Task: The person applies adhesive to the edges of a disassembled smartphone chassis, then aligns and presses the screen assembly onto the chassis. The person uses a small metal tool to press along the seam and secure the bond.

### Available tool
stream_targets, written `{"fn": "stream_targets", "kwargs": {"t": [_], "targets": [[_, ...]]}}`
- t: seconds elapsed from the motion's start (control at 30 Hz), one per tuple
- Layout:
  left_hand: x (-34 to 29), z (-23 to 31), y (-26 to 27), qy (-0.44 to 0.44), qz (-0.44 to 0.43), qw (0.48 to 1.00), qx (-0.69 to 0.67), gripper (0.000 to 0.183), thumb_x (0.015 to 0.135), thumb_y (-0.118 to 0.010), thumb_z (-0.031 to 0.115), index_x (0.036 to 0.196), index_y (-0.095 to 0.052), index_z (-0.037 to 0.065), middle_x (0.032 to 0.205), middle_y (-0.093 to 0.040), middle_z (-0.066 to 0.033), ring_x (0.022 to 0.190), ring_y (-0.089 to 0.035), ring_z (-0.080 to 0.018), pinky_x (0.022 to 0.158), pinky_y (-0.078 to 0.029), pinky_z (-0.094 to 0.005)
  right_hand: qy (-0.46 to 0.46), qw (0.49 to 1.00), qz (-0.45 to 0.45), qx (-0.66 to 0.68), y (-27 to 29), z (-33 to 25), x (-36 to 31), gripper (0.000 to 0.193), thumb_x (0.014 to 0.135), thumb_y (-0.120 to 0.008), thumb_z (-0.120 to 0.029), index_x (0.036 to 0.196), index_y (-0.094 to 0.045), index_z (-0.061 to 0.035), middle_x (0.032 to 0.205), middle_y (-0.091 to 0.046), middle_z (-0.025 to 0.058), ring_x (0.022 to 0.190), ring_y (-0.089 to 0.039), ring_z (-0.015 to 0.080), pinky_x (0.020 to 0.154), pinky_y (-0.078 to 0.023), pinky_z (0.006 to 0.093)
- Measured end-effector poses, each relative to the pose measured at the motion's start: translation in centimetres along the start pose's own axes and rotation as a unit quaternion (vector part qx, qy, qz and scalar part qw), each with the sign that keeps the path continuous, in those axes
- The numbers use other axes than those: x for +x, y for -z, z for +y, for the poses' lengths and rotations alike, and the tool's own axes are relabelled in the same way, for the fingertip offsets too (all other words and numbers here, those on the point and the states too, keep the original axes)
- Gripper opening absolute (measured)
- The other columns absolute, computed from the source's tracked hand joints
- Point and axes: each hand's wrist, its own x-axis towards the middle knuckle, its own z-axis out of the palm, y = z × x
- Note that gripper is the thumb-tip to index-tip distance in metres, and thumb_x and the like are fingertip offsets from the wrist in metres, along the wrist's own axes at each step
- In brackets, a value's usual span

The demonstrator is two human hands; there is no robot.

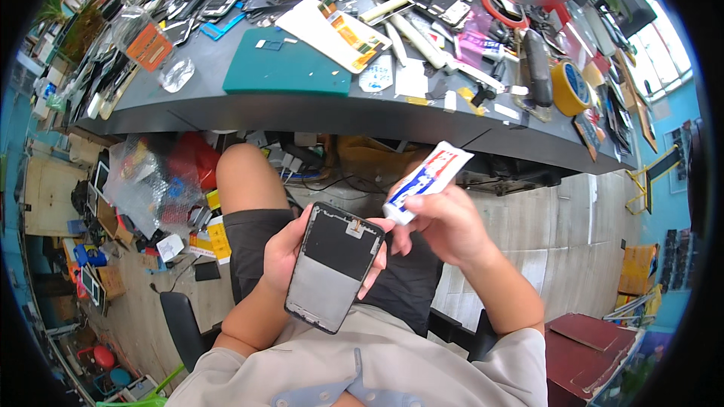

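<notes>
L grip [282,253], lower ctr of frame, holds the phone panel [329,267] by its edges, best kept flat & steady, while R grip [443,224] pinches the white tube [427,179] nr its top-rt corner, prob. wanting only light pressure, w/ the cluttered surface [209,68] beyond, upper frame.

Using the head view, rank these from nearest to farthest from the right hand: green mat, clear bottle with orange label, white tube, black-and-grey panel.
1. White tube: held in the right hand.
2. Black-and-grey panel: just to its left, in the left hand.
3. Green mat: ahead and left, on the desk.
4. Clear bottle: toward the desk's left end.
</notes>
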Motion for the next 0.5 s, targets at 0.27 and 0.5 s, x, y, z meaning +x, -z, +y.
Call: {"fn": "stream_targets", "kwargs": {"t": [0.27, 0.5], "targets": [[0.6, -0.3, 0.3, -0.036, -0.047, 0.997, 0.051, 0.094, 0.111, -0.015, 0.064, 0.148, -0.054, -0.013, 0.133, -0.062, -0.0335, 0.091, -0.068, -0.0346, 0.079, -0.058, -0.0415, -0.039, 0.998, -0.039, -0.027, -0.1, 0.7, 0.6, 0.028, 0.1, -0.069, -0.022, 0.111, -0.071, 0.0041, 0.088, -0.075, 0.0138, 0.069, -0.073, 0.0216, 0.06, -0.056, 0.0325], [0.9, 0.1, 0.7, -0.035, -0.071, 0.995, 0.056, 0.091, 0.112, -0.02, 0.065, 0.164, -0.038, -0.008, 0.151, -0.054, -0.0338, 0.096, -0.065, -0.0326, 0.082, -0.057, -0.0402, 0.078, 0.99, 0.065, -0.093, 0.4, -2.1, -0.4, 0.027, 0.099, -0.075, -0.025, 0.099, -0.07, 0.0017, 0.08, -0.071, 0.0099, 0.058, -0.067, 0.0181, 0.056, -0.056, 0.0325]]}}
